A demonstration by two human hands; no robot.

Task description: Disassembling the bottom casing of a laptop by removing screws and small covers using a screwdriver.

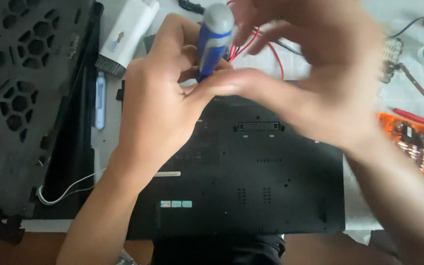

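Nearest lies the upturned black laptop (251, 186), its underside stiff and probably scratch-prone. Above its far edge, the left hand (158, 108) closes around the blue-and-grey screwdriver (213, 39), held upright; it looks light and rigid, best gripped at the ribbed handle. The blurred right hand (310, 83) touches it, fingers curled loosely.

Pale cloth-covered work surface (408, 88), evenly daylit, black perforated panel (20, 98) at left, orange bit case (413, 147) at right, red wires (271, 49) at rear, brown floor (35, 248) along near edge.
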